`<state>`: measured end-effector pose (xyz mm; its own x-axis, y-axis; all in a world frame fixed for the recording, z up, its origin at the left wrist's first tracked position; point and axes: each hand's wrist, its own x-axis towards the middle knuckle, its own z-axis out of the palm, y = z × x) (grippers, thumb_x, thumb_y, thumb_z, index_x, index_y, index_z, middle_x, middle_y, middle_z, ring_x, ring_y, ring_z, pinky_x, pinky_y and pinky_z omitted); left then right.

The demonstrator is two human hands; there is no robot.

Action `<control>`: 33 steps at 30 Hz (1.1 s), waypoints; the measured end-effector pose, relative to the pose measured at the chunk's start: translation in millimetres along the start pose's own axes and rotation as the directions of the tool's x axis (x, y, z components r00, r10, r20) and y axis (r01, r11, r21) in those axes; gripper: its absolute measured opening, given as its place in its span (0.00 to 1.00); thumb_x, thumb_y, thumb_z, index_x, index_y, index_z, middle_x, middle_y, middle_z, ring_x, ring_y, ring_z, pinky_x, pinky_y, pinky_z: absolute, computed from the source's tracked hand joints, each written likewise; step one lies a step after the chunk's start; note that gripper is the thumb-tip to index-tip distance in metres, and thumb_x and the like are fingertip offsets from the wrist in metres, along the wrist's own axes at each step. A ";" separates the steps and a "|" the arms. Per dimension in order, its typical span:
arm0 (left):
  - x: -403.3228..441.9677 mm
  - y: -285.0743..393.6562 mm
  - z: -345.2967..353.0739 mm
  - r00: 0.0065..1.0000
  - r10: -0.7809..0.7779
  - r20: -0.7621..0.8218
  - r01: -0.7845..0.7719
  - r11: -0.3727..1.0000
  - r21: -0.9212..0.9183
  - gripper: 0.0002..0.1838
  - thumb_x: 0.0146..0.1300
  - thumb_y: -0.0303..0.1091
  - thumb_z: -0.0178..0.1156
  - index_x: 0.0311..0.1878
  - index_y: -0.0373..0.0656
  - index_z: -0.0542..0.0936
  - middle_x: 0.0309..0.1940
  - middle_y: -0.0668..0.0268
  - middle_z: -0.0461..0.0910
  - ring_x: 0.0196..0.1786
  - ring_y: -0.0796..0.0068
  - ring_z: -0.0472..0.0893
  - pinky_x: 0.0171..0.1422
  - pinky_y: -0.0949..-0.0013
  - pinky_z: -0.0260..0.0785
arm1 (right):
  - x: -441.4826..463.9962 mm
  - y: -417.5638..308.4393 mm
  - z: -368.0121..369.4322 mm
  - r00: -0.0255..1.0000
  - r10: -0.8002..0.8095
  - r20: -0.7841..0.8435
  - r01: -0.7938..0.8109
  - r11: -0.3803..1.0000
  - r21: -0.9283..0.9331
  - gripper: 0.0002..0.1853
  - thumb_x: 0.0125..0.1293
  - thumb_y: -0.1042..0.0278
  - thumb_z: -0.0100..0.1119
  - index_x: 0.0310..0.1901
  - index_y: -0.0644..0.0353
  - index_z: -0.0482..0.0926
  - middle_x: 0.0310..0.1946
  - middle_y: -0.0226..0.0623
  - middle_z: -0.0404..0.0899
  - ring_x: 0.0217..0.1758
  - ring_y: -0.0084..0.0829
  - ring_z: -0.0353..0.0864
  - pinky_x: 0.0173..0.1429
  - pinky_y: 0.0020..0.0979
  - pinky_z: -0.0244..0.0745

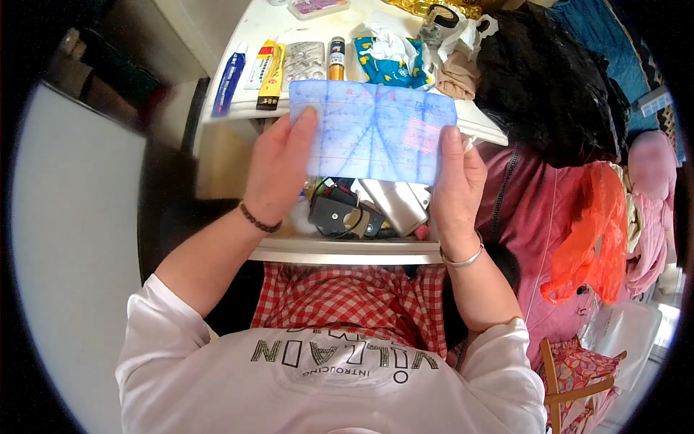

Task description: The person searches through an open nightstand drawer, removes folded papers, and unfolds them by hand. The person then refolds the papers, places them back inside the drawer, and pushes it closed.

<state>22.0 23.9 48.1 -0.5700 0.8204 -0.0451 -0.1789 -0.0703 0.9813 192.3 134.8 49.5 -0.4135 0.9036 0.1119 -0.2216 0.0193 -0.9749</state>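
A creased bluish paper slip (372,155), printed in red and blue like a receipt, is stretched between both hands above an open drawer (340,253). My left hand (282,163) pinches its left edge, thumb on top. On the right edge, my right hand (459,177) grips it the same way. Below the slip, the drawer holds a dark device with a cable (336,215) and a silver box-like object (397,206). Part of the drawer's contents is hidden behind the paper.
On the white tabletop (311,29) lie a blue tube (230,83), a yellow-and-black box (272,76), a blister pack (305,61), a small bottle (337,58) and a patterned tissue pack (390,58). A black plastic bag (549,79) and a red bag (593,231) are at the right.
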 end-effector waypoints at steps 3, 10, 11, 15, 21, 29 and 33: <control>0.4 -1.2 0.7 1.000 0.005 -0.004 -0.005 1.000 -0.018 0.20 0.69 0.42 0.48 0.49 0.32 0.75 0.40 0.68 0.78 0.41 0.85 0.73 0.47 0.78 0.67 | 1.7 0.7 1.8 1.000 -0.010 -0.014 0.009 1.000 -0.020 0.14 0.70 0.61 0.48 0.39 0.64 0.78 0.32 0.25 0.78 0.33 0.11 0.70 0.38 0.16 0.67; 1.2 -3.2 0.0 1.000 -0.009 -0.015 0.008 1.000 -0.028 0.19 0.69 0.41 0.49 0.49 0.32 0.76 0.39 0.69 0.79 0.40 0.86 0.73 0.46 0.78 0.68 | 0.9 1.0 -3.2 0.999 -0.008 0.037 0.009 0.999 -0.047 0.14 0.70 0.61 0.47 0.42 0.64 0.77 0.37 0.28 0.79 0.37 0.14 0.74 0.42 0.18 0.69; 1.4 -3.7 -0.4 1.000 -0.008 -0.016 0.007 1.000 -0.027 0.19 0.69 0.41 0.49 0.49 0.32 0.76 0.39 0.69 0.79 0.40 0.86 0.73 0.46 0.78 0.68 | 1.1 1.3 -2.3 0.999 -0.008 0.038 0.010 0.999 -0.046 0.14 0.70 0.61 0.47 0.42 0.64 0.77 0.37 0.28 0.79 0.37 0.14 0.74 0.42 0.18 0.69; 2.3 -6.4 -1.1 0.999 0.016 -0.048 -0.015 1.000 0.009 0.19 0.68 0.41 0.51 0.48 0.32 0.76 0.38 0.69 0.79 0.39 0.86 0.73 0.45 0.78 0.68 | 3.3 5.3 -2.7 0.999 -0.040 -0.015 0.039 0.996 -0.083 0.15 0.70 0.61 0.48 0.34 0.64 0.78 0.27 0.21 0.75 0.29 0.09 0.66 0.32 0.15 0.64; 6.0 -8.2 -4.7 0.998 0.047 -0.045 -0.045 0.998 0.053 0.19 0.66 0.42 0.53 0.45 0.32 0.78 0.34 0.69 0.79 0.36 0.87 0.73 0.42 0.78 0.68 | 3.8 2.9 2.1 0.999 -0.010 -0.044 0.009 1.000 -0.024 0.14 0.69 0.61 0.50 0.34 0.64 0.78 0.27 0.21 0.75 0.29 0.09 0.66 0.33 0.15 0.65; 7.7 -8.5 -6.9 0.998 0.014 -0.067 -0.011 0.998 0.056 0.22 0.66 0.45 0.53 0.40 0.30 0.79 0.28 0.70 0.78 0.33 0.86 0.72 0.39 0.78 0.67 | 8.7 11.8 -6.3 1.000 0.006 -0.002 -0.006 0.999 -0.042 0.13 0.68 0.62 0.52 0.35 0.63 0.79 0.28 0.21 0.76 0.30 0.09 0.67 0.33 0.15 0.65; 13.3 -13.6 -14.2 0.997 0.061 -0.040 -0.055 0.989 0.139 0.22 0.66 0.46 0.52 0.37 0.31 0.78 0.25 0.70 0.77 0.30 0.86 0.70 0.36 0.77 0.66 | 7.4 6.9 -2.1 1.000 0.002 0.012 -0.002 1.000 -0.016 0.12 0.68 0.63 0.52 0.35 0.63 0.80 0.29 0.21 0.77 0.30 0.09 0.67 0.33 0.15 0.64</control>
<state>5.4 27.7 31.5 -0.6118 0.7910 0.0074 -0.0338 -0.0354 0.9988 189.6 142.5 43.2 -0.4244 0.8985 0.1122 -0.2066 0.0245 -0.9781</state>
